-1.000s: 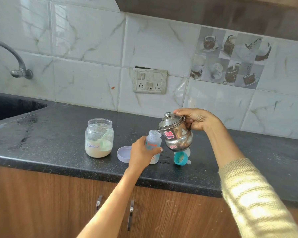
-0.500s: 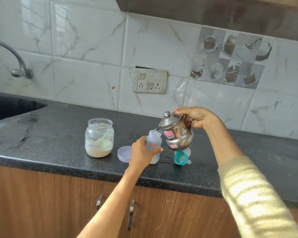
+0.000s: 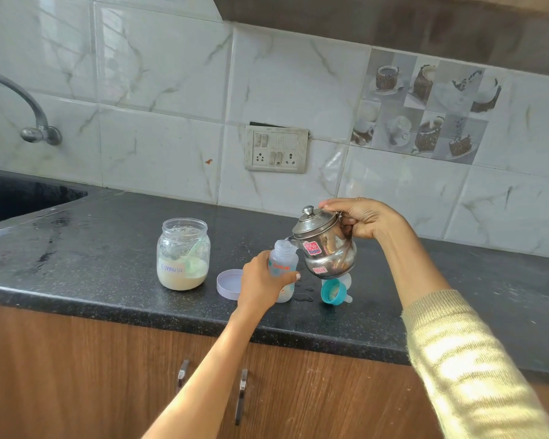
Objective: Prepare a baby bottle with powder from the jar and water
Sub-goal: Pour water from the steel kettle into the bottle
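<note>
A small clear baby bottle (image 3: 284, 259) stands open on the black counter (image 3: 108, 248), and my left hand (image 3: 260, 283) is wrapped around its body. My right hand (image 3: 362, 218) grips the handle of a steel kettle (image 3: 325, 248), which is tilted left with its spout at the bottle's mouth. To the left, an open glass jar (image 3: 183, 253) labelled "Formula" holds cream powder and a pale scoop. The jar's lilac lid (image 3: 229, 284) lies flat beside the bottle. The teal bottle cap with its teat (image 3: 333, 291) lies on its side under the kettle.
Water drops (image 3: 305, 293) lie on the counter by the bottle. A dark sink (image 3: 23, 198) and a tap (image 3: 29, 112) are at the far left. A switch panel (image 3: 276, 149) sits on the tiled wall. Wooden cabinet doors with handles (image 3: 241, 396) are below the counter edge.
The kettle has tipped slightly further toward the bottle's mouth. Both hands, the jar and the lid stay where they were.
</note>
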